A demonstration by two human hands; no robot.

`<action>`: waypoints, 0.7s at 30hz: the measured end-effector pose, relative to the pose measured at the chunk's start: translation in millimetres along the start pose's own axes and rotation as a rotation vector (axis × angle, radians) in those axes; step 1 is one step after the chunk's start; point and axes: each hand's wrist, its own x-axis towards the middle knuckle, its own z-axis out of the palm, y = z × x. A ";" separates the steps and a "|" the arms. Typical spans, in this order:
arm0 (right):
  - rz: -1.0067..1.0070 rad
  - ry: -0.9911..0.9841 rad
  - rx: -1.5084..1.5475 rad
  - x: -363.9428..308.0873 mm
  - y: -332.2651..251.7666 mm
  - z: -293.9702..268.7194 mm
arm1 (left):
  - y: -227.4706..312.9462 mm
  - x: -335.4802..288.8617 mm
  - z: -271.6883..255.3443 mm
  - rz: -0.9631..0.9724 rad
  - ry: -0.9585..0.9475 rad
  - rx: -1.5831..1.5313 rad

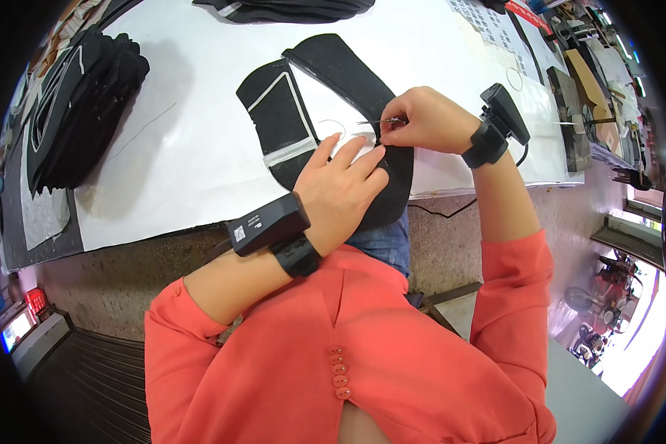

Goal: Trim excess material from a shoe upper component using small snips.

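In the head view, the left hand (342, 183), grip open, rests spread fingers on a black fabric piece (348, 70) at the white worktop's (207, 148) near edge; the right hand (416, 122) has its grip closed around a slender metal tool (375, 121).

From my remote seat I see what looks like a small workshop. A wide, white-topped table (200, 163) carries a flat black piece (342, 63) and a thick stack of black pieces (89, 111). On the right are cluttered odds and ends with cardboard (589, 83), then motorbikes (609, 312) beside a bright doorway (650, 329).
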 end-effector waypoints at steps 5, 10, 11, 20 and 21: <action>-0.010 0.017 -0.062 1.6 -0.4 2.3 | 9.4 -25.3 -14.6 -0.009 -0.073 -0.037; 0.021 0.096 0.095 -13.5 -8.9 35.1 | -10.7 -48.3 -27.8 -0.085 -0.079 -0.069; 0.059 0.127 0.138 -17.2 -17.8 44.7 | -14.9 -48.6 -30.3 -0.096 -0.062 -0.051; 0.181 0.177 0.272 -22.2 -30.2 55.4 | -15.8 -39.8 -22.6 0.078 -0.047 -0.143; 0.169 0.153 0.264 -22.9 -28.8 53.1 | -16.5 -38.9 -25.3 0.096 -0.077 -0.125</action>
